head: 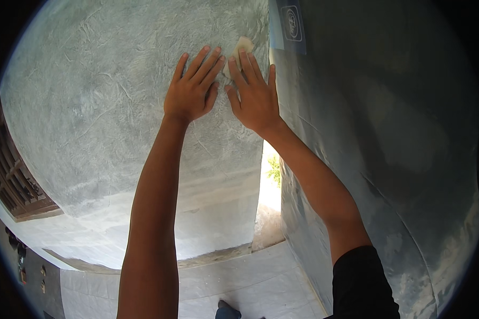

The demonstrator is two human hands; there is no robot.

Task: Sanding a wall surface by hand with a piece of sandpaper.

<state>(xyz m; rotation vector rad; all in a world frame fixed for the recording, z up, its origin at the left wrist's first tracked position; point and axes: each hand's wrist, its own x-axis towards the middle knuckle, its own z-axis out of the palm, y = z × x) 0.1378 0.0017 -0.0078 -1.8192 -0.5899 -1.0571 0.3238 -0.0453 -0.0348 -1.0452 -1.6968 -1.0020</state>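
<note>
My right hand (255, 89) lies flat near the right edge of a grey plastered wall (115, 99). Its fingers press a small pale sheet (245, 42), possibly sandpaper, against the rough surface. Part of that sheet is hidden under the fingers. Just to the left, my left hand (191, 85) rests palm down on the plaster with its fingers apart and nothing visible in it. Wrinkles and trowel-like ridges run across the wall.
A grey plastic sheet (383, 139) hangs along the right side, with a printed label (291, 26) at its top. Bright light shows through a gap (270, 187) beside the wall. A wooden window grille (16, 171) is at left. Pale sheeting (263, 279) covers the floor by a foot (227, 311).
</note>
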